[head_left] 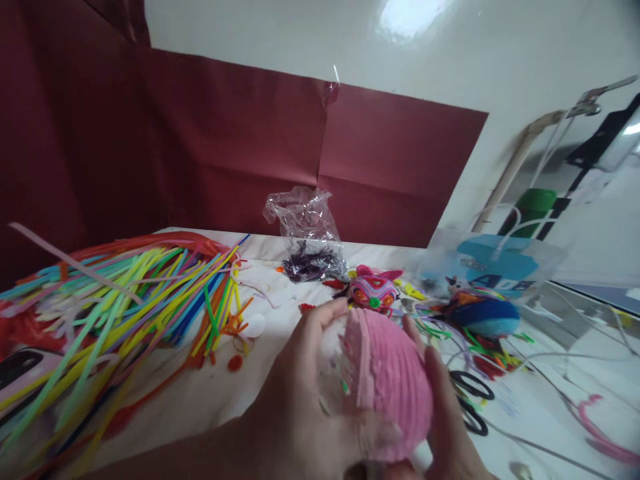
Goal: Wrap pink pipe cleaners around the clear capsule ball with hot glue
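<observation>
A round ball [403,383] sits between my two hands, its right part wrapped in rows of pink pipe cleaner and its left part bare and whitish. My left hand [305,393] curls around the bare side, thumb lying across the front of the pink rows. On the far right side of the ball, the fingers of my right hand [445,407] press against the pink surface; its lower part is cut off by the frame edge. Just behind the ball lies a pink and purple pipe-cleaner animal head [374,291] with orange eyes and a green nose.
Many coloured pipe cleaners [165,287] spread over the left. Black-handled scissors [473,400] lie right of my hands. Behind stand a clear plastic bag [310,233] with dark strands and a blue ball [485,315]. A loose pink pipe cleaner [600,433] and cables lie at right.
</observation>
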Available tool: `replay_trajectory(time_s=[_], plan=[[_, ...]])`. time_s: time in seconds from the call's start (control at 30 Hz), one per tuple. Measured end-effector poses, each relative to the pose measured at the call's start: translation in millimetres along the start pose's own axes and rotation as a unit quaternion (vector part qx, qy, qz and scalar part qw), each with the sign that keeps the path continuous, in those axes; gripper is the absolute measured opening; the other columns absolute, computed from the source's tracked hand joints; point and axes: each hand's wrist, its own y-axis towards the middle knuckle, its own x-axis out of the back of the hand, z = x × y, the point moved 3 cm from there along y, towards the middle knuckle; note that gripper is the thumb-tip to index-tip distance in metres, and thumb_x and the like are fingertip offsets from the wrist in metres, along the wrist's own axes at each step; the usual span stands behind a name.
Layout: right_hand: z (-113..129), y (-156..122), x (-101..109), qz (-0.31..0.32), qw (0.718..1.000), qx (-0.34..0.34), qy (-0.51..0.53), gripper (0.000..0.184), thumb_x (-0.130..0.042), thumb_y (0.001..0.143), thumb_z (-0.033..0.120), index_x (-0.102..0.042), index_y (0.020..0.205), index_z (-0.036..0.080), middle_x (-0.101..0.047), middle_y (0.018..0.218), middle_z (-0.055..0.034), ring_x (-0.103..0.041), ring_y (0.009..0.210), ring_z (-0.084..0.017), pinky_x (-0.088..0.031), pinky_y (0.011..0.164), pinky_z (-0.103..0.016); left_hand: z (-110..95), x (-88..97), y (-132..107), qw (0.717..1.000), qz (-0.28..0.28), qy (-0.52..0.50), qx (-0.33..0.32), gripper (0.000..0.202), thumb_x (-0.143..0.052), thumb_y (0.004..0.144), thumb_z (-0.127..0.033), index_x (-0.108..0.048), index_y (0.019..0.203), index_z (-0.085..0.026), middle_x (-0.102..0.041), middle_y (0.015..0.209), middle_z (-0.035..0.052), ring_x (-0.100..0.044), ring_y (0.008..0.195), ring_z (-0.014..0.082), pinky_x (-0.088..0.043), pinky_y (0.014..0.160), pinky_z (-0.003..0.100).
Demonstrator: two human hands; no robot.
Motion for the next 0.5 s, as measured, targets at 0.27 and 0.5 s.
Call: replay_trajectory(time_s=[0.27,0.5], plan=[[27,5,-4,-0.01,0.998,0.018,0.058,0.079,-0.071,0.097,0.059,-0.021,0.151,0.029,-0.011,0.14,-0.008,-0.015,0.127,-0.034,-0.013,0.111,-0.048,4,-4.3,0,0.991,0.011,0.081,-0.102,0.074,-0.077,0.062,-0.041,-0.045,0.127,-0.028,-0.05,0.132,0.0075,-0.046,0.124,0.0306,-0.039,0.104,0.045],[29,6,-2,-0.01,0.995,0.027,0.095,0.078,-0.071,0.096,0.063,-0.026,0.149,0.029,-0.011,0.14,-0.0056,-0.016,0.128,-0.03,-0.021,0.111,-0.041,0,-9.1,5,0.99,0.089,-0.057,0.097,0.08,-0.073,0.053,-0.021,-0.043,0.126,-0.028,-0.056,0.125,0.0081,-0.057,0.109,0.0316,-0.048,0.091,0.046]])
